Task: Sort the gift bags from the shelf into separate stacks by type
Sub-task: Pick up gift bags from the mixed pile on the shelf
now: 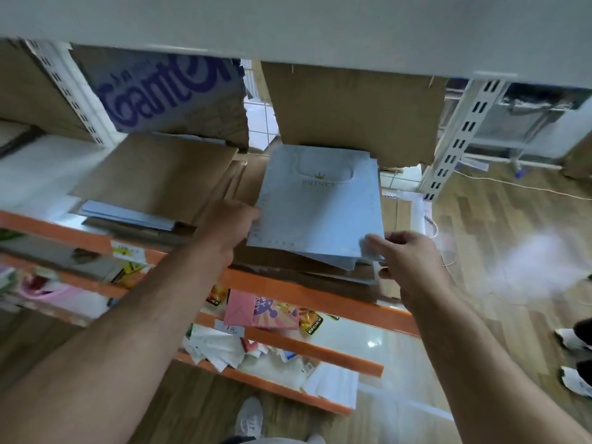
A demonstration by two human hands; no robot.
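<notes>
Open floor (499,219) right of shelf (288,290). Pale-blue gift bag (317,206) w/ gold crown: L hand (229,227) grips left edge, R hand (411,262) pinches near corner.

left hand (229,224) fingertips hidden beneath blue gift bag (317,200), white blur (538,267) unidentifiable

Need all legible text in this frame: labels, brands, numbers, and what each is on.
"PRINC" under a gold crown, on the light blue gift bag; rest unclear.
Large purple lettering on the cardboard box: blurred, roughly "Gante".
"ARTY" on the pink bag, partly cut off.
"元" on the white tag.
Yellow-black packet and shelf label: too blurred to read.
</notes>
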